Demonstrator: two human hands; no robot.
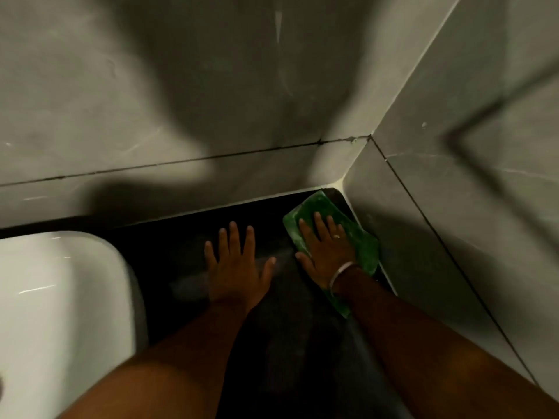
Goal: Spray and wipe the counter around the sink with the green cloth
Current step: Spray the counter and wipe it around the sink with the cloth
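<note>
A person's right hand [326, 252], fingers spread wide, is pressing the green cloth [360, 243] flat into the dark counter's [290, 313] far corner against the wall [438, 207], while the open left hand [236, 267] is bracing beside the white sink [60, 297], seemingly for balance.

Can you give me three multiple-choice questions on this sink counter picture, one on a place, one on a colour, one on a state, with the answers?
1. Where does the green cloth lie?
A. In the sink
B. In the counter's far right corner by the walls
C. Hanging on the wall

2. What colour is the counter?
A. White
B. Green
C. Black

3. How is the left hand placed?
A. Flat on the counter, fingers spread, holding nothing
B. Gripping a spray bottle
C. Inside the sink

Answers: 1 B, the cloth sits under the right hand where the walls meet. 2 C, the top is dark beside the white sink. 3 A, the palm lies open on the bare counter.
</note>
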